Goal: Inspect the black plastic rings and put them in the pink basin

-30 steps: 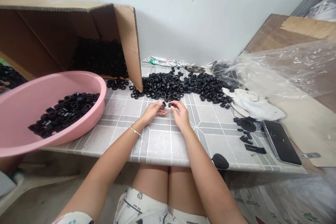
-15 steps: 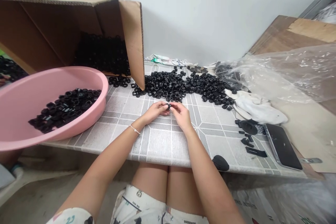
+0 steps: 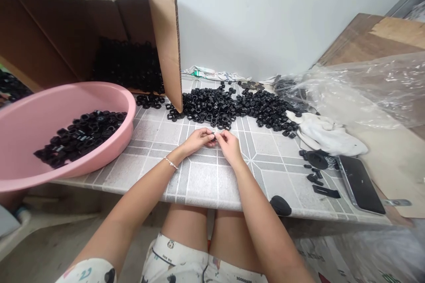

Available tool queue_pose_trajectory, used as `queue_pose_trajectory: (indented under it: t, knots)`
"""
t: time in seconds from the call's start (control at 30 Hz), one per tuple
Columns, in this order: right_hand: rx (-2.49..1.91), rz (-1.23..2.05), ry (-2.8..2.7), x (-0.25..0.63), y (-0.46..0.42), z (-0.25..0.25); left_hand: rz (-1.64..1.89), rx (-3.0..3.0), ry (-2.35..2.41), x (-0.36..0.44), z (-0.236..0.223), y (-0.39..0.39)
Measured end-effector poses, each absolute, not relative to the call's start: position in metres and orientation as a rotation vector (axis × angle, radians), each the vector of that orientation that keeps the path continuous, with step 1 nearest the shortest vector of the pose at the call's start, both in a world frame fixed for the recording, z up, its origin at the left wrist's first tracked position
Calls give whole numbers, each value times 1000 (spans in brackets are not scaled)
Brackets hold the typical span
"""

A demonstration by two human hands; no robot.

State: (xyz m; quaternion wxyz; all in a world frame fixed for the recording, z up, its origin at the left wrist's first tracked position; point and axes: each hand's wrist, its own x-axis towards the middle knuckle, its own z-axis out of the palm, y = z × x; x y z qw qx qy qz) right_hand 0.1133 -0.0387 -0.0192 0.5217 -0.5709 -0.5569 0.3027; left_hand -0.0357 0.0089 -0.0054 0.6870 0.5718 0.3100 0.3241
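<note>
My left hand and my right hand meet over the tiled table, fingertips pinched together on a small black ring part. Just beyond them lies a wide pile of black ring parts. A pink basin at the left holds more of the same black rings. A bracelet sits on my left wrist.
An open cardboard box lies on its side at the back left with black parts inside. At the right are a white cloth, clear plastic sheeting, a phone, loose black pieces and a black oval piece at the table edge.
My hands held one black part each a little apart; they have come together and now press the parts at the fingertips. The view shifted slightly.
</note>
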Motion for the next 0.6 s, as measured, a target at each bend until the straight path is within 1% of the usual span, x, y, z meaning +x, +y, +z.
queue_pose_trajectory:
  t: [0.1,0.4,0.6]
  knots:
    - [-1463,637,-1396,112,-40,-19,663,1306,706,-37,-4,11]
    - [-1397,856,-1351,121,-36,-24,663,1359,716,-36,-7,10]
    - [-1380,796,-1478,117,-37,-26,666,1422,711,-35,-5,10]
